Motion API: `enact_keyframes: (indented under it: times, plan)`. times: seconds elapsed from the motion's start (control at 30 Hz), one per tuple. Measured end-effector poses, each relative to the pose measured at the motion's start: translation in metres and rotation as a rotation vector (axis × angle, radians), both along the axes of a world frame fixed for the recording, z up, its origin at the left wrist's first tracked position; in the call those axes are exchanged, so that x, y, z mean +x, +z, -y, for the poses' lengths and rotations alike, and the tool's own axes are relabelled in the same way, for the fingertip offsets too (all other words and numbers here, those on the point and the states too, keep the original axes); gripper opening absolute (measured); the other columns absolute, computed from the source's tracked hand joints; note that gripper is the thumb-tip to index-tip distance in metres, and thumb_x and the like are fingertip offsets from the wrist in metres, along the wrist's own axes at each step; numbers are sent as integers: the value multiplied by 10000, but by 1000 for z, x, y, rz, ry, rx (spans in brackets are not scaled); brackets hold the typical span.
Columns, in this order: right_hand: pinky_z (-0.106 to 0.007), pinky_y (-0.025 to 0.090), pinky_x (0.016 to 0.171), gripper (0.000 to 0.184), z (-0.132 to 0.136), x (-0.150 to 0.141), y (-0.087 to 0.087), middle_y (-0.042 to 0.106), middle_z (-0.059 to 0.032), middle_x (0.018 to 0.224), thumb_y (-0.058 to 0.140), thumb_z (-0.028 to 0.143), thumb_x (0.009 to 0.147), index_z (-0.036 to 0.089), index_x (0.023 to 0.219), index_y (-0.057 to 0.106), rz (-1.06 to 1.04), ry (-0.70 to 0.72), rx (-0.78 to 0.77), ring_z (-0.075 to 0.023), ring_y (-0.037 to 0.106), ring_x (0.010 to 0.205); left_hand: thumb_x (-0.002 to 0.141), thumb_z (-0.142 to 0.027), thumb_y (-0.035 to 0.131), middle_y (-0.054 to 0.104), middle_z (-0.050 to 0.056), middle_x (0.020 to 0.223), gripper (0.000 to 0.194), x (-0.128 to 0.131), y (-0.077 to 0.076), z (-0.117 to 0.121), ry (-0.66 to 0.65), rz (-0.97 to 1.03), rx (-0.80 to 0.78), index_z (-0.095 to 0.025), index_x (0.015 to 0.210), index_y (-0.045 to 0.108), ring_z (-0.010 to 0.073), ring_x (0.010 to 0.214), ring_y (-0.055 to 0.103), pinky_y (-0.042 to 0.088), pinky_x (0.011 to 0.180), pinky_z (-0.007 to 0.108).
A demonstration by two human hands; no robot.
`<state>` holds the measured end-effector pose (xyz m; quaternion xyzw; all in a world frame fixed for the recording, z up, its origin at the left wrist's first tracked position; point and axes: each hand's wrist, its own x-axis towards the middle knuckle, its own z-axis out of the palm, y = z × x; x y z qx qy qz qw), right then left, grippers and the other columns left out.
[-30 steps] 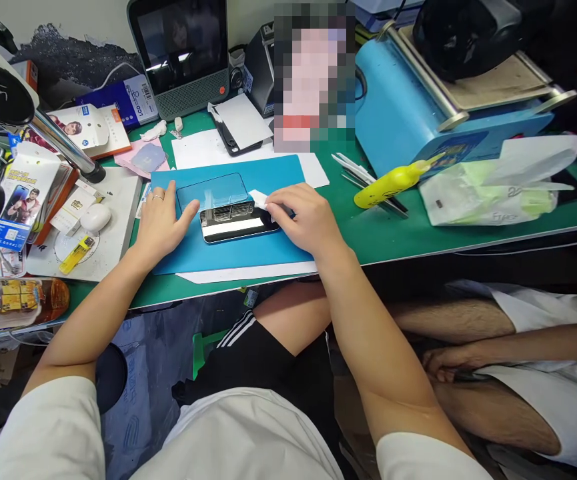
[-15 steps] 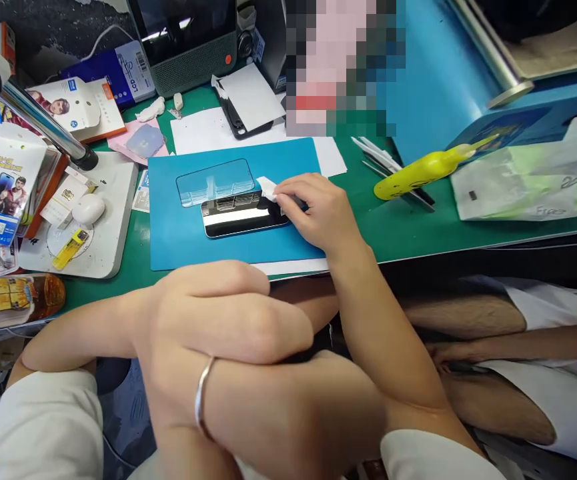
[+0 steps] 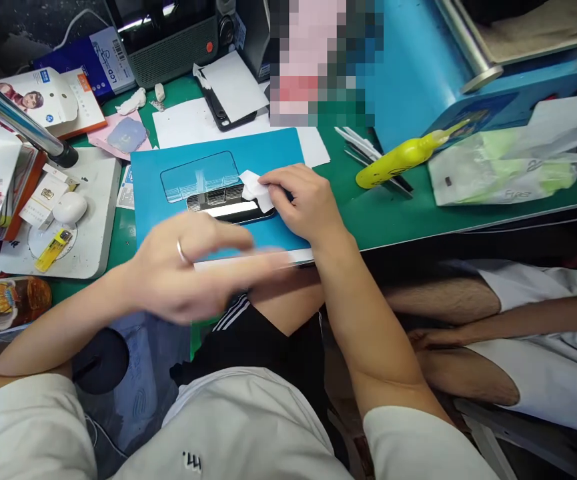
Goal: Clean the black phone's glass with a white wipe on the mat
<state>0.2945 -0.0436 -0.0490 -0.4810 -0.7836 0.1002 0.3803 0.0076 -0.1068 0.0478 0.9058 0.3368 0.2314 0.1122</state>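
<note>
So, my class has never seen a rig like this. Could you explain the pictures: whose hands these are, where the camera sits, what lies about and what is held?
There is no machine here, just a person's two bare hands. One camera, worn on the head and looking forward and down, takes every picture.

The right hand has a white tissue in its grip, at the right end of a glossy dark phone. The left hand, blurred, looks empty.

The phone lies on a blue mat, with a clear, dark-edged sheet just behind it. To the right, on the green table, are a yellow bottle and a plastic packet.
</note>
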Motion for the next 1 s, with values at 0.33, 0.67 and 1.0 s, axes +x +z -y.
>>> enact_keyframes:
  times: [0.33, 0.67, 1.0]
  plan:
    - [-456, 609, 982, 328, 0, -2, 4, 849, -75, 1114, 484, 147, 1009, 225, 1100, 789, 9, 88, 27, -273, 775, 1079, 895, -543, 635, 646, 166, 1273, 484, -22, -48, -62, 198, -193, 32, -201, 1228, 551, 367, 1122, 602, 507, 991, 547]
    - [-471, 622, 1029, 343, 42, -10, 18, 827, -115, 1215, 467, 156, 1058, 191, 1208, 773, 177, 26, -12, -290, 766, 1161, 902, -524, 650, 646, 178, 1304, 511, -17, -41, -55, 185, -311, -66, -170, 1260, 560, 370, 1138, 585, 508, 1025, 537]
    - [-508, 571, 1193, 465, 43, -13, 17, 757, -113, 1419, 426, 128, 1051, 176, 1399, 730, 181, 16, -108, -291, 688, 1377, 903, -513, 660, 658, 166, 1287, 491, -17, -41, -57, 203, -309, -123, -176, 1246, 561, 365, 1160, 576, 503, 1029, 524]
